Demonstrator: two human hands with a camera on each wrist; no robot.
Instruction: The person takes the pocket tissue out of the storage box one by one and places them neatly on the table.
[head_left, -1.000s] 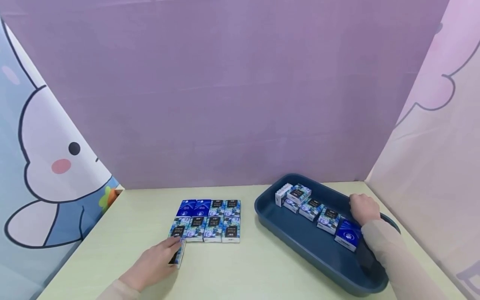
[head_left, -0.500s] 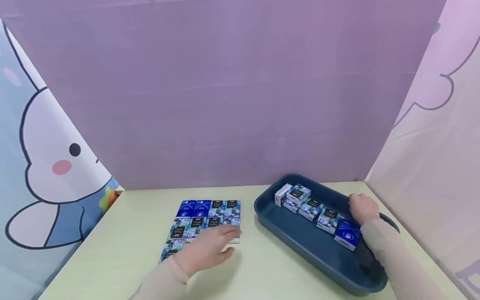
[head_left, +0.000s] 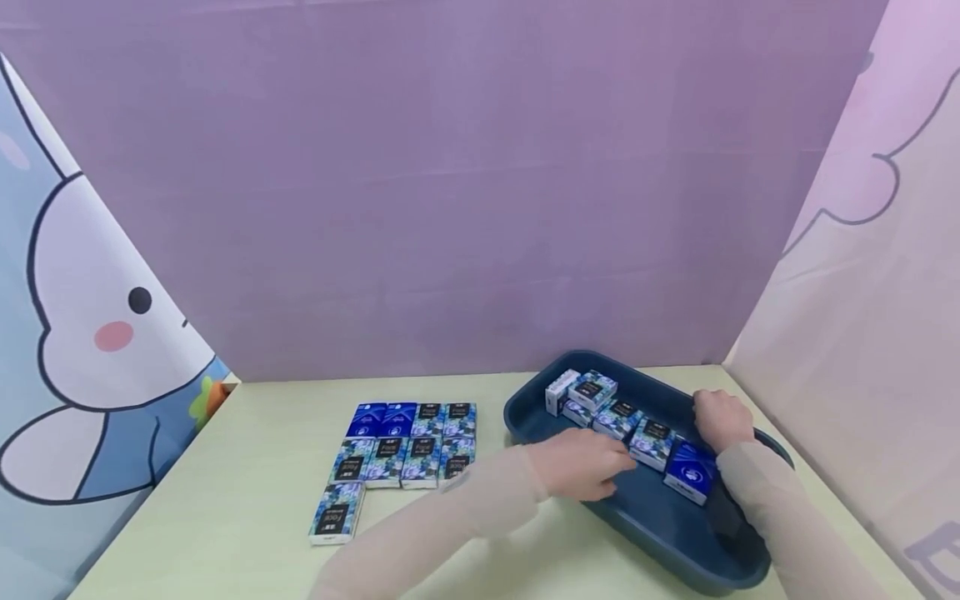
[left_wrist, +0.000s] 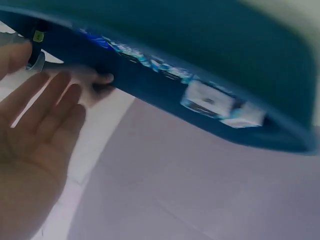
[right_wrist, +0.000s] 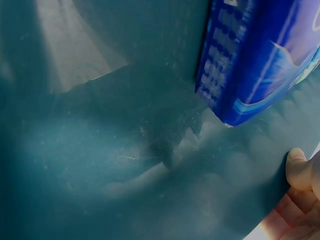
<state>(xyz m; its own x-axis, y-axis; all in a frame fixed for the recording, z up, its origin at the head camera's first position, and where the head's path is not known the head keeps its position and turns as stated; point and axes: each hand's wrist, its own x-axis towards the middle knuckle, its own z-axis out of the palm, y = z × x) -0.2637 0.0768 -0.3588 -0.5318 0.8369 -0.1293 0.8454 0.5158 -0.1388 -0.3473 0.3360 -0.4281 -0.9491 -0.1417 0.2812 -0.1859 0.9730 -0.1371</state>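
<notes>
Dark-blue tray [head_left: 570, 492] sat near the table's [head_left: 247, 500] right edge, tissue packs [head_left: 651, 442] in a row along its far side. Left hand [head_left: 581, 463] reached in, fingers relaxed, beside them; right hand [head_left: 722, 418] gripped the tray's far rim.

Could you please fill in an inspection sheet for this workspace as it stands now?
Surface: pale green table.
Job's things: dark blue plastic tray holding a row of small blue tissue packs; nine such packs laid flat in a grid on the table.
Clutter: nothing seen.
Grippers: left hand reaches into the tray, fingers straight, holding nothing; right hand grips the tray's far rim.
Cables: nothing seen.
Surroundings: purple backdrop; cartoon rabbit panel at left.
</notes>
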